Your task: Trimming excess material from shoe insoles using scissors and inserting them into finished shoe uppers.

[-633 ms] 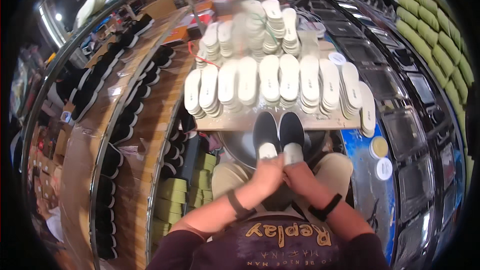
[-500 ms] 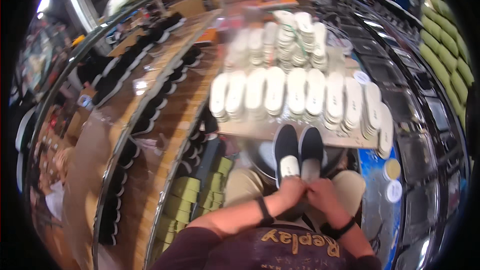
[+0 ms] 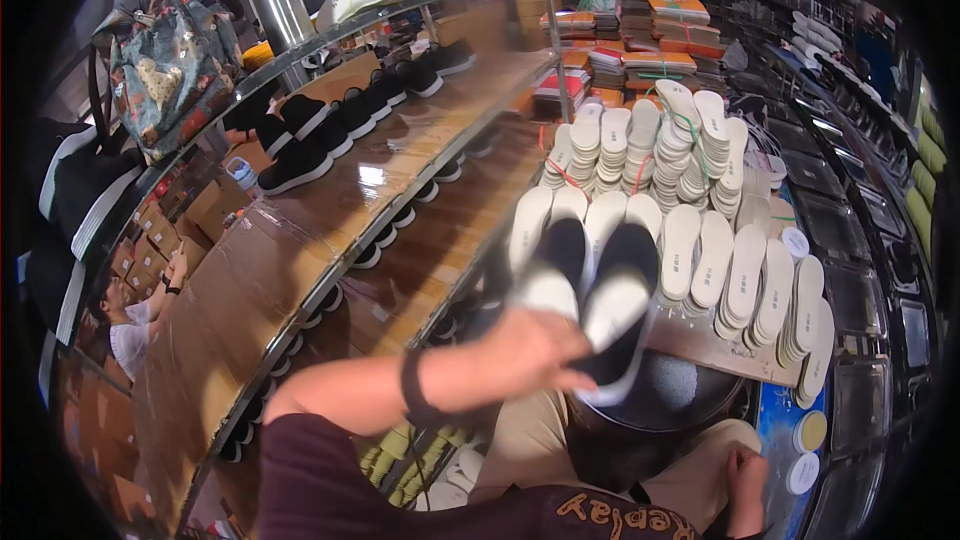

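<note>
In my left hand (image 3: pixel 535 350) I hold a pair of black slip-on shoes by the heel end, fingers closed. The left shoe (image 3: pixel 560 245) and the right shoe (image 3: pixel 634 248) are side by side, toes away from me, with white insoles showing inside. Both are slightly blurred by motion, raised in front of rows of white insoles (image 3: pixel 683 245). My right hand (image 3: pixel 745 480) is low beside my right thigh, apart from the shoes. Its fingers are curled, and nothing shows in them.
To the left runs a tiered rack (image 3: pixel 290 260) with black shoes (image 3: pixel 297 162) on it. A board (image 3: pixel 690 335) bears the insole stacks, above a dark round basin (image 3: pixel 690 390). Round tins (image 3: pixel 810 432) stand at the right, beside metal trays (image 3: pixel 850 410). A co-worker (image 3: pixel 130 330) is at far left.
My right hand has let go of the shoes and moved down to my right thigh. My left hand has lifted the pair. The view has turned left, toward the rack.
</note>
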A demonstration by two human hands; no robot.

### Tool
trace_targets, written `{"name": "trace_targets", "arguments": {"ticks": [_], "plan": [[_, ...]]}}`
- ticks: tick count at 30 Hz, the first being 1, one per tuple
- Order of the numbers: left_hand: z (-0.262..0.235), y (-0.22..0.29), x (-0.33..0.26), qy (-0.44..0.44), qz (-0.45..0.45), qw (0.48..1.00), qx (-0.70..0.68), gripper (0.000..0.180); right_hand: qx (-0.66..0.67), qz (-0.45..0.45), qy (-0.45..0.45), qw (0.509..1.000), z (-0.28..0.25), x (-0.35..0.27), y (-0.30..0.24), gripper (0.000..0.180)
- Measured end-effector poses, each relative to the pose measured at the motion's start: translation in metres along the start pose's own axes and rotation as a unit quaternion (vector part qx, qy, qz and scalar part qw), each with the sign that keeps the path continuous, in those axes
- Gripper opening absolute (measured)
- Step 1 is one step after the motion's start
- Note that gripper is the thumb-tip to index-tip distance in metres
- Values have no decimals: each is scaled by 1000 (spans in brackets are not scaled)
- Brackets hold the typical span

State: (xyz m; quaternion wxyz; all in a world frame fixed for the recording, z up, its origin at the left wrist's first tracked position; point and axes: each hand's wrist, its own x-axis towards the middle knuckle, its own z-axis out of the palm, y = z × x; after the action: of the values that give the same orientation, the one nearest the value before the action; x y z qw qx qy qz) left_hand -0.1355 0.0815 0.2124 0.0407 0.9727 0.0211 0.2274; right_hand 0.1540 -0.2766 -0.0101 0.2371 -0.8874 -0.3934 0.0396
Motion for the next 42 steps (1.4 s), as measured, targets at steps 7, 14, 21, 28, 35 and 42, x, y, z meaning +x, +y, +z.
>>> {"name": "trace_targets", "arguments": {"ticks": [7, 14, 21, 28, 35, 42], "plan": [[-129, -183, 23, 33, -65, 938, 340, 47, 2, 12, -1, 1000, 25, -3, 5, 7], [-225, -383, -15, 30, -211, 881, 423, 49, -43, 109, -131, 984, -2, 1, -44, 34], [-200, -453, -8, 105, -528, 629, 561, 36, -107, 196, -168, 960, 1, 25, -77, 44], [-149, -399, 74, -18, -429, 815, 390, 24, -93, 178, -100, 975, 21, 16, -66, 28], [-1, -202, 123, -24, -79, 962, 259, 17, -114, 154, -48, 980, 35, 3, -38, 16], [187, -51, 55, -117, -143, 980, -70, 20, -67, 149, -29, 986, 39, -18, -15, 16]]}}
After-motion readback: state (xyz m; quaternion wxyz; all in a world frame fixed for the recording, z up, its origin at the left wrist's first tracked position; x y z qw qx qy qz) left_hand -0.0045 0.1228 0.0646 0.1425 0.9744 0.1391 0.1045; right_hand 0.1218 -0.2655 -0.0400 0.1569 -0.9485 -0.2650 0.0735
